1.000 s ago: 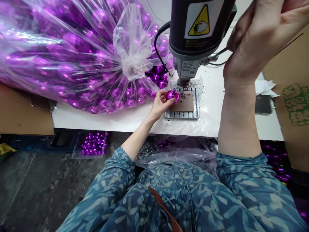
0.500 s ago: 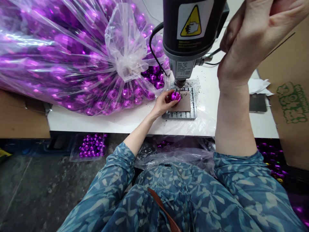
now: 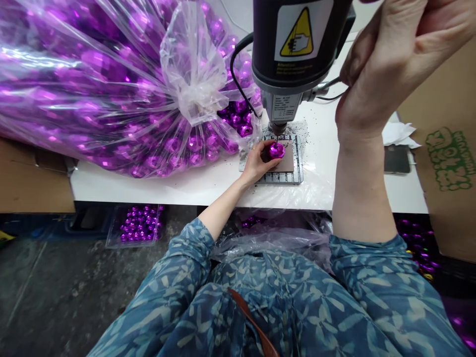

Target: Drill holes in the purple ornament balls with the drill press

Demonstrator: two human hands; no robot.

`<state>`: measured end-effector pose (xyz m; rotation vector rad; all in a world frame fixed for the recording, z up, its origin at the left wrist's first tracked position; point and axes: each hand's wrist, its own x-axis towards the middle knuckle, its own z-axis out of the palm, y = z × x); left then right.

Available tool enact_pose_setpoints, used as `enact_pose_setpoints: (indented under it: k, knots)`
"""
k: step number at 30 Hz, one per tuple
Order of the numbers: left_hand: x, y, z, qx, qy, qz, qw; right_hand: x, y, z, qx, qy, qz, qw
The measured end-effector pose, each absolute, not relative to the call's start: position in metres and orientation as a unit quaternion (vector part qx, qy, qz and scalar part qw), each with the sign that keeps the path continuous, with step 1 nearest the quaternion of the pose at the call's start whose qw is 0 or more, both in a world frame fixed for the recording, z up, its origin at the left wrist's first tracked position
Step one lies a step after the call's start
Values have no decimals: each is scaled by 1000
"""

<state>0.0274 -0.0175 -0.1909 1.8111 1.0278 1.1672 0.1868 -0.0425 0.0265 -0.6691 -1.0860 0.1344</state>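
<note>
Between the thumb and fingers of my left hand [image 3: 260, 162] is a shiny purple faceted ball [image 3: 277, 150]. The ball rests on a brown board [image 3: 286, 164], which lies on the slotted metal base plate [image 3: 298, 173]. Directly over the ball is the chuck [image 3: 278, 129] of a black bench drill [image 3: 297, 59], its thin bit reaching down to the ball's top. My right hand [image 3: 390, 64] is raised at the upper right, fingers curled round the drill's feed lever [image 3: 330, 82], most of which is hidden behind the hand.
A big clear bag [image 3: 122, 94] of purple balls fills the left of the white table [image 3: 178, 192]. Dark shavings lie around the plate. A cardboard box [image 3: 442, 148], white paper [image 3: 399, 134] and a dark flat object [image 3: 397, 159] are at right. A clear bin [image 3: 137, 225] of balls stands below.
My left hand has shifted right with the purple ball, bringing it from beside the bit to directly under it. My right hand stays at the lever, almost unmoved.
</note>
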Motion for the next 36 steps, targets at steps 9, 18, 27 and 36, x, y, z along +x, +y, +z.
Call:
enact_pose_setpoints:
  k: [9,18,27,36]
  knots:
    - [26,-19,-188,711,394,448,371,169,-65,-4,-296,-447,21,844]
    - [26,-19,-187,704,389,452,386,174,-59,-24,-227,-485,14,844]
    - [26,-20,-186,709,385,448,385,184,-54,-52,-276,-495,-4,824]
    - [27,-18,-189,699,388,454,393,178,-53,0,-265,-487,29,832]
